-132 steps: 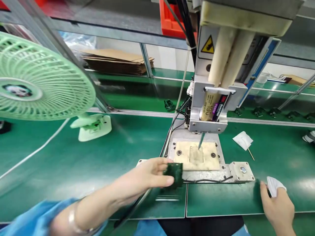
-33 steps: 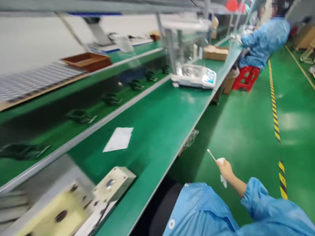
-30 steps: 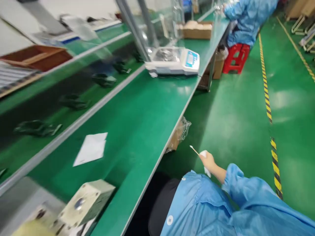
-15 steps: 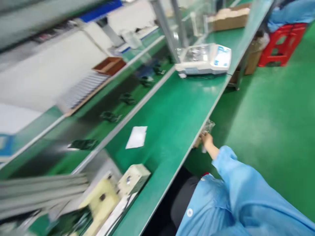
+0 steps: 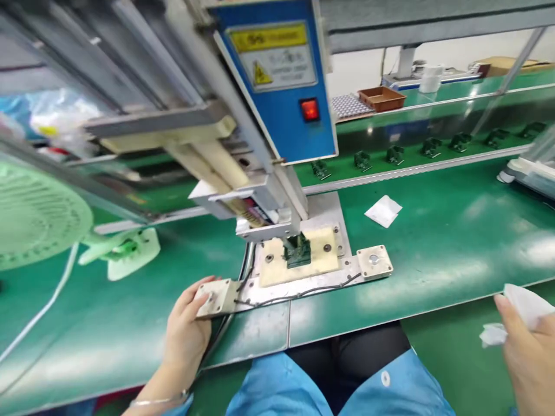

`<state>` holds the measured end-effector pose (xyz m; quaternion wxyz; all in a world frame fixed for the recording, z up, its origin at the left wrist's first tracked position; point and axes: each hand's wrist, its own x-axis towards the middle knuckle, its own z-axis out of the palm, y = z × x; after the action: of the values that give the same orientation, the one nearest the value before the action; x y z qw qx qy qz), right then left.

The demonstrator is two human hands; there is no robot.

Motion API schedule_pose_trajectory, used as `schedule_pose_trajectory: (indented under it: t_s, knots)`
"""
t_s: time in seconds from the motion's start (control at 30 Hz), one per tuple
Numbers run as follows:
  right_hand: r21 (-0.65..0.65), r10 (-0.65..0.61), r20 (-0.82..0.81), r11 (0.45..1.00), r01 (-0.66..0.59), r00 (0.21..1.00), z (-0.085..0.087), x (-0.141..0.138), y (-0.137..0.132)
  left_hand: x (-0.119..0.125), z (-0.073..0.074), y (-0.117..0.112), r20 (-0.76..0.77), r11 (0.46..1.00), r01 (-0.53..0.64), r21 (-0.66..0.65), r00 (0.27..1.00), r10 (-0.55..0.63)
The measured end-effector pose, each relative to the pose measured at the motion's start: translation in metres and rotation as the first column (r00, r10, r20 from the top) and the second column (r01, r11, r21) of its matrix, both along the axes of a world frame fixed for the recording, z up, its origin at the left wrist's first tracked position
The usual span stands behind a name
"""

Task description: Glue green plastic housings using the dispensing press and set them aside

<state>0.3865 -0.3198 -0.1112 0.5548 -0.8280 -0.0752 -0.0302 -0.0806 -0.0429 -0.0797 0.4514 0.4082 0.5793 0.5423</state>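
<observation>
My left hand (image 5: 186, 332) rests against the left button box (image 5: 215, 297) of the dispensing machine, thumb on its top and fingers curled beside it. A dark green part (image 5: 298, 251) sits in the cream fixture plate (image 5: 323, 260) under the dispenser head (image 5: 243, 190). My right hand (image 5: 526, 346) is at the lower right, off the bench edge, closed on a crumpled white wipe (image 5: 522, 309). A second button box (image 5: 374, 262) stands at the fixture's right end.
A green fan (image 5: 41, 222) stands at the left with its white cord running forward. A white wipe (image 5: 383, 210) lies behind the fixture. Several dark green parts (image 5: 394, 153) line the rear conveyor. A brown tray (image 5: 382, 97) sits on the far shelf, a scale (image 5: 526, 173) at right.
My view has swung back from the aisle to the machine. The green part now sits in the fixture, my left hand is at the left button box, and my right hand has returned with the wipe.
</observation>
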Motion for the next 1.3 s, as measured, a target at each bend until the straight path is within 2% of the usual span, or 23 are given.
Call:
schedule_pose_trajectory:
  t_s: [0.1, 0.2, 0.27, 0.4, 0.53, 0.63, 0.67, 0.73, 0.8, 0.83, 0.9, 0.97, 1.03, 1.1, 1.17, 1.23, 1.3]
  knots:
    - [0.106, 0.172, -0.021, 0.98, -0.169, 0.985, 0.015, -0.036, 0.071, -0.001, -0.003, -0.005, 0.064, 0.999, -0.019, 0.045, 0.998, 0.016]
    - [0.17, 0.342, -0.068, 0.93, -0.327, 0.937, 0.008, -0.062, 0.123, -0.005, -0.007, -0.007, 0.085, 0.998, -0.019, 0.052, 0.996, 0.014]
    - [0.129, 0.373, -0.077, 0.923, -0.362, 0.925, -0.003, -0.067, 0.139, -0.007, -0.009, -0.008, 0.104, 0.999, -0.006, 0.043, 0.995, 0.001]
    - [0.032, 0.356, -0.003, 0.934, -0.356, 0.935, -0.016, -0.06, 0.142, -0.007, -0.009, -0.011, 0.189, 0.999, 0.012, 0.036, 0.982, -0.019]
    - [0.036, 0.373, 0.017, 0.927, -0.373, 0.928, -0.013, -0.056, 0.138, -0.006, -0.008, -0.011, 0.24, 0.999, 0.01, 0.038, 0.971, -0.019]
    - [0.046, 0.362, -0.002, 0.931, -0.361, 0.932, -0.009, -0.058, 0.139, -0.005, -0.007, -0.013, 0.215, 0.999, 0.014, 0.038, 0.976, -0.022]
    - [0.05, 0.356, -0.014, 0.934, -0.354, 0.935, -0.008, -0.058, 0.139, -0.005, -0.006, -0.015, 0.159, 0.997, 0.012, 0.07, 0.987, -0.023]
    - [0.054, 0.344, -0.04, 0.938, -0.341, 0.938, -0.007, -0.059, 0.14, -0.001, -0.001, -0.019, -0.043, 0.976, -0.007, 0.219, 0.999, 0.017]
    - [0.049, 0.351, -0.062, 0.936, -0.349, 0.934, -0.007, -0.06, 0.14, 0.006, 0.009, -0.024, -0.263, 0.921, 0.026, 0.389, 0.961, 0.084]
    - [0.048, 0.361, -0.069, 0.932, -0.358, 0.93, -0.007, -0.059, 0.14, 0.011, 0.015, -0.025, -0.35, 0.899, 0.077, 0.43, 0.933, 0.088]
    - [0.038, 0.379, -0.066, 0.925, -0.377, 0.923, -0.008, -0.059, 0.139, 0.024, 0.029, -0.022, -0.487, 0.882, 0.241, 0.405, 0.873, -0.015]
    - [0.02, 0.383, -0.05, 0.924, -0.382, 0.923, -0.009, -0.058, 0.139, 0.041, 0.042, -0.014, -0.585, 0.861, 0.434, 0.267, 0.782, -0.213]
    - [0.009, 0.378, -0.043, 0.926, -0.378, 0.925, -0.01, -0.057, 0.138, 0.059, 0.051, 0.001, -0.616, 0.805, 0.585, 0.103, 0.673, -0.41]
    - [0.015, 0.374, -0.04, 0.927, -0.374, 0.926, -0.013, -0.056, 0.137, 0.075, 0.056, 0.017, -0.587, 0.749, 0.66, -0.061, 0.584, -0.562]
    - [0.027, 0.379, -0.04, 0.925, -0.378, 0.924, -0.015, -0.055, 0.136, 0.089, 0.056, 0.031, -0.511, 0.692, 0.704, -0.158, 0.541, -0.668]
    - [0.032, 0.381, -0.041, 0.924, -0.38, 0.924, -0.018, -0.054, 0.135, 0.098, 0.054, 0.039, -0.391, 0.64, 0.751, -0.16, 0.548, -0.74]
    - [0.021, 0.385, -0.046, 0.923, -0.385, 0.922, -0.018, -0.054, 0.135, 0.103, 0.053, 0.043, -0.244, 0.609, 0.786, -0.101, 0.574, -0.782]
